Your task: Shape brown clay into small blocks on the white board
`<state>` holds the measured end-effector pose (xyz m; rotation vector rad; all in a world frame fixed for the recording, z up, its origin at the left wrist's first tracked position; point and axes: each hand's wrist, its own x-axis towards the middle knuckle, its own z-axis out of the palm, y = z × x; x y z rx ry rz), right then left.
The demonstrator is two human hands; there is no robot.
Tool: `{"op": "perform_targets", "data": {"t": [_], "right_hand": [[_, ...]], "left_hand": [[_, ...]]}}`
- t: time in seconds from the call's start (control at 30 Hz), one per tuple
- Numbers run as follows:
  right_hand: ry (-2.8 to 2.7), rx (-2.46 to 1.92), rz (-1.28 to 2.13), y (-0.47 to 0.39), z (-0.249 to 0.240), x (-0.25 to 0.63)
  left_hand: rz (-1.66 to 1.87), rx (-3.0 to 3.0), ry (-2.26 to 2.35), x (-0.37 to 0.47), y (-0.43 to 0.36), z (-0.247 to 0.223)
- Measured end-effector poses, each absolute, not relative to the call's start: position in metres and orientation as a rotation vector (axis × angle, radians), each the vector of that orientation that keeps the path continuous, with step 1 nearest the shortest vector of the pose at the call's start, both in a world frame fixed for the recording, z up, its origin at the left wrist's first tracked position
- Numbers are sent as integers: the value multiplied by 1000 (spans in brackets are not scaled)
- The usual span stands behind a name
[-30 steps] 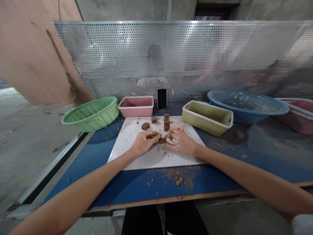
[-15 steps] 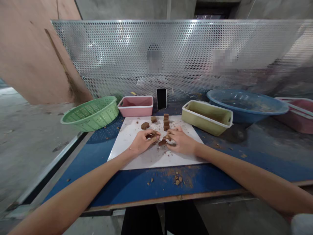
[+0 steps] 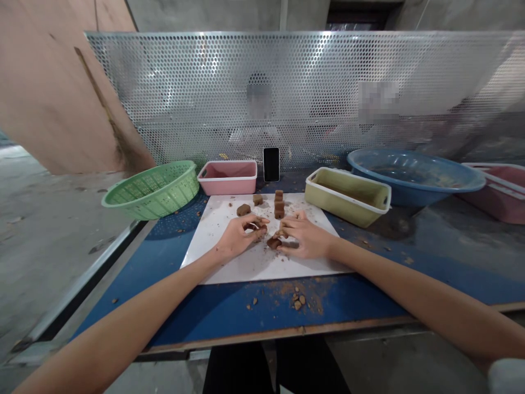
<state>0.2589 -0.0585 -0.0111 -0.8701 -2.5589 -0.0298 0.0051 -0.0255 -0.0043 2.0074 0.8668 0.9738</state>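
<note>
My right hand reaches in from the right over the white board, its fingers closed on a brown clay piece low over the board. My left hand is curled just to the left of it, thumb against fingers. Brown clay shows between those fingertips, though most of it is hidden. Behind the hands, small shaped clay blocks stand in a short row. A rounded clay block and a smaller clay block sit to their left.
Along the back are a green basket, a pink bin, an upright phone, a yellow-green bin and a blue basin. A perforated metal screen rises behind. Clay crumbs lie near the blue table's front edge.
The clay piece at my right hand has turned and now shows a broader face, slightly lower. My left hand stays almost in place.
</note>
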Motion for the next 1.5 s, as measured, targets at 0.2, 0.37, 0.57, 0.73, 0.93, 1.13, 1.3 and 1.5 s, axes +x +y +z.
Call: {"op": "perform_targets", "data": {"t": [0.2, 0.37, 0.57, 0.73, 0.93, 1.13, 1.3, 1.5], "right_hand": [[-2549, -841, -134, -55, -19, 258], [-2573, -644, -175, -58, -13, 264], [-2584, -530, -170, -59, -12, 264], [-2555, -483, -119, -57, -19, 261], [-2489, -559, -139, -57, -20, 264], [-2363, -683, -37, -60, -12, 265], [-2281, -731, 160, -67, 2, 263], [-2344, -587, 108, -69, -2, 256]], "left_hand": [[957, 2081, 867, 3, -25, -1], [1000, 2064, 863, 2, -25, 0], [988, 2030, 869, 3, -24, -4], [977, 1953, 836, 5, -25, -6], [925, 1771, 824, 6, -33, 4], [763, 1463, 717, 9, -37, 8], [641, 1406, 619, 12, -40, 6], [594, 1495, 641, 11, -42, 12]]}}
